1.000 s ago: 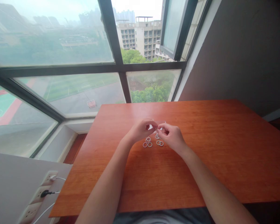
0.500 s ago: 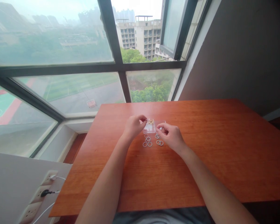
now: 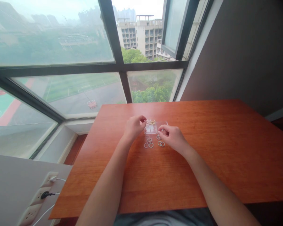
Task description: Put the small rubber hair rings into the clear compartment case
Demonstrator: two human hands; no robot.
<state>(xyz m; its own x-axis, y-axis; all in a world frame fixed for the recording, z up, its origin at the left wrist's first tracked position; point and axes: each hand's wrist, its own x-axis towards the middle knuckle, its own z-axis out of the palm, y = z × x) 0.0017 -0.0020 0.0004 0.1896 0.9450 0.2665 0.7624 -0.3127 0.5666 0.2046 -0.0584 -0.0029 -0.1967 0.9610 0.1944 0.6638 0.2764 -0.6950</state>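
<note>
A clear plastic box (image 3: 151,130) with its lid (image 3: 164,123) laid open to the right sits on the table; golden rings (image 3: 152,122) lie in its far part. My left hand (image 3: 135,126) is at the box's left side, thumb and fingers pinched together. My right hand (image 3: 171,135) hovers at the near right, over the lid's near edge, its fingertips also closed. What either pinch holds, if anything, is too small to make out. Several silver rings (image 3: 151,145) lie in front of the box, and more silver rings (image 3: 161,143) lie by my right hand, which partly covers one.
The reddish wooden table (image 3: 217,150) reaches to the window frame (image 3: 122,67) at the back. A grey wall (image 3: 245,56) stands on the right. Sockets with plugged-in cables (image 3: 46,194) are on the low wall at the left.
My left hand has drawn slightly left from the box, uncovering more of its far left part. My right hand has barely moved. The rings on the table lie as before.
</note>
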